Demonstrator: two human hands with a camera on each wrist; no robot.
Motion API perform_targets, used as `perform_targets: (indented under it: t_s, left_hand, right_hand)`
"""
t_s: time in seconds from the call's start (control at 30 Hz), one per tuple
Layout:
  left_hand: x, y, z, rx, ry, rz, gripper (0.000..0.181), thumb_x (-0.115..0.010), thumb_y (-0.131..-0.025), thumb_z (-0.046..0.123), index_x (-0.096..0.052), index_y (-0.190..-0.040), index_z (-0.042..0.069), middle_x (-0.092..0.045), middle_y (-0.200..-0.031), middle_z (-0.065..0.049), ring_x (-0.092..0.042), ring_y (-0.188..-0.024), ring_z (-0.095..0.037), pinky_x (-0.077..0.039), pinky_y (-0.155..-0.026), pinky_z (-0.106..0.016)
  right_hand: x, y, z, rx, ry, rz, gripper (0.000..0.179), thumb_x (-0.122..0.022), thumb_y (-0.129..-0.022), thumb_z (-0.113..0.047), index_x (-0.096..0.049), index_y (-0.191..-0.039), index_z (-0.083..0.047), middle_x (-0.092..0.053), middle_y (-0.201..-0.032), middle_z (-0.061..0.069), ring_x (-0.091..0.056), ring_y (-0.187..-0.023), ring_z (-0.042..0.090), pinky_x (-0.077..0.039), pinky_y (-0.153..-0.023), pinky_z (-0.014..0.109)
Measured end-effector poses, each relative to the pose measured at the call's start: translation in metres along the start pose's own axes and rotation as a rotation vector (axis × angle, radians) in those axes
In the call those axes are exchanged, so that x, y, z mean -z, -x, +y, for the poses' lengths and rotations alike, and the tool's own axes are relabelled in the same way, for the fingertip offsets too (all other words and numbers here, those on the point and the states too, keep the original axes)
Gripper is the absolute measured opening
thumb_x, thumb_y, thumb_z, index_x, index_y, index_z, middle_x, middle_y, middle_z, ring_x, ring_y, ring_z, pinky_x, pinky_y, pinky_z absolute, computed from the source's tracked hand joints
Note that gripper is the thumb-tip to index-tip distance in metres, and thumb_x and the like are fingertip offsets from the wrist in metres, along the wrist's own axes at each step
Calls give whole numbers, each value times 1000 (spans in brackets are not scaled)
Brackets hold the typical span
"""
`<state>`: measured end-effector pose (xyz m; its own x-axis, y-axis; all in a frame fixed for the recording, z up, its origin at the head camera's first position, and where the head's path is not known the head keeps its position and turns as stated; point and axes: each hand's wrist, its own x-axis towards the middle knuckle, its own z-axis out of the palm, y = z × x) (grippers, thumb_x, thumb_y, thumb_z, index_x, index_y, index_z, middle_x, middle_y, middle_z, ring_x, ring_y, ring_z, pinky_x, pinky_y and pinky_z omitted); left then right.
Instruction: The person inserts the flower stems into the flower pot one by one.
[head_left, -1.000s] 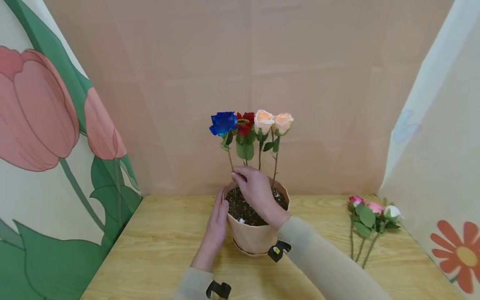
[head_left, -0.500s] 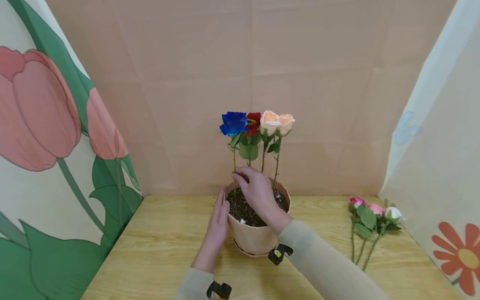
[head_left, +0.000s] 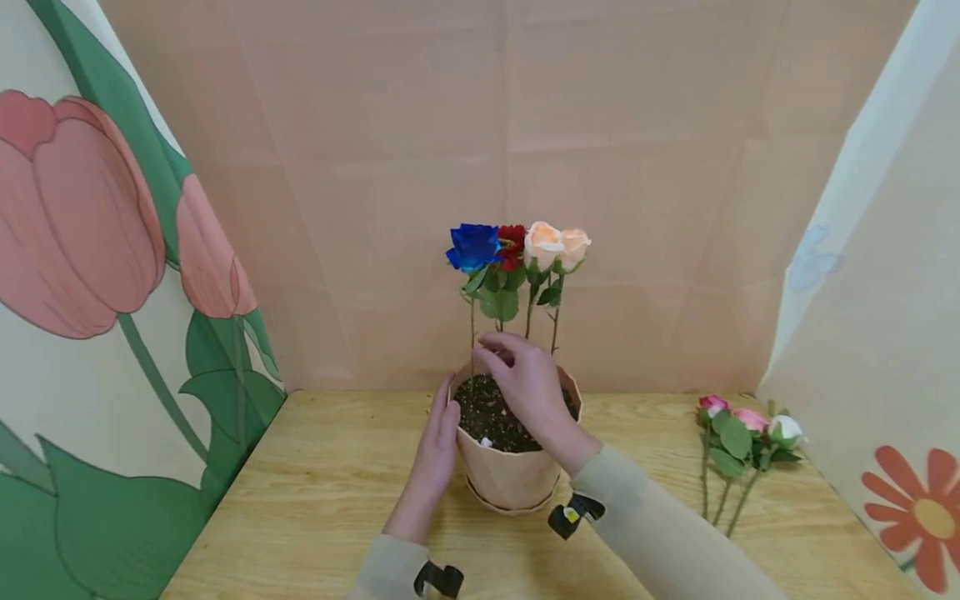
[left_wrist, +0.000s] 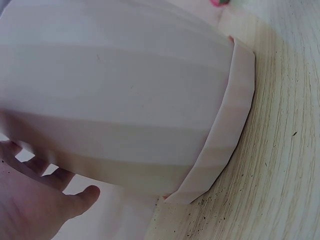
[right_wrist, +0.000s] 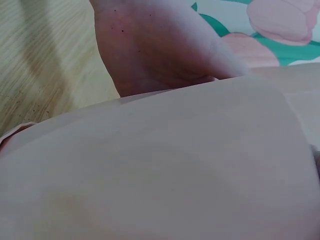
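A faceted pale-pink flowerpot (head_left: 506,479) full of dark soil (head_left: 495,421) stands on a matching saucer. My left hand (head_left: 437,437) rests against the pot's left side with fingers extended; in the left wrist view its fingers lie beside the pot wall (left_wrist: 115,95). My right hand (head_left: 528,383) is over the soil, its thumb and fingertips just right of the blue rose's stem, loosely bent and apparently holding nothing. Upright in the soil are the blue rose (head_left: 474,247), a red flower (head_left: 512,247) and two peach roses (head_left: 543,243). The right hand hides some lower stems.
On the wooden table (head_left: 322,483) at right lie a magenta rose (head_left: 713,405), a pink rose (head_left: 752,419) and a white rose (head_left: 785,427). A plain backdrop (head_left: 360,208) rises behind, with flower-printed panels (head_left: 97,225) at both sides.
The blue rose has shifted right and stands more upright, nearer the red flower. My right hand's fingertips have come off its stem and moved slightly right. The left hand stays against the pot.
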<state>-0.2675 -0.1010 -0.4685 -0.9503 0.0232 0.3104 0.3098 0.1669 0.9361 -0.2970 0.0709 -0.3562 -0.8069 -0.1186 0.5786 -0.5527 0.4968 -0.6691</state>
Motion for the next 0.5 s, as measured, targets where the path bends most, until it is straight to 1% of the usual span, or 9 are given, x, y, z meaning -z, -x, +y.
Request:
perform_targets:
  t_s: [0.1,0.2,0.33,0.5]
  left_hand:
    - [0,1,2,7,-1,0,59,-31,-123,41,-23,-178,25,-24,-182,-7,-19,-166,-38,-14,-131,-68]
    - [0,2,4,17,0,5,58,-32,-123,41,-23,-178,26,-25,-182,-7,-20,-166,-39,-15,-131,-69]
    - [-1,2,4,16,1,14,58,-32,-122,41,-24,-178,26,-25,-182,-7,-20,-166,-40,-15,-131,-69]
    - [-1,1,3,13,5,9,59,-32,-122,42,-23,-178,26,-23,-182,-7,-20,-166,-41,-15,-130,-70]
  right_hand:
    - [9,5,-1,-24,-14,-9,26,-78,-106,-27,-82,-125,-10,-81,-107,1,-77,-90,17,-66,-78,40]
    - [19,10,-2,-40,-58,-20,26,-78,-107,-25,-82,-126,-8,-82,-104,4,-77,-88,22,-64,-75,37]
    - [34,17,-2,-51,-89,-8,23,-79,-106,-20,-82,-124,-5,-81,-99,6,-77,-85,26,-61,-71,30]
    - [57,30,4,-74,-47,-9,22,-79,-106,-19,-82,-123,-5,-81,-98,5,-77,-84,24,-59,-70,27]
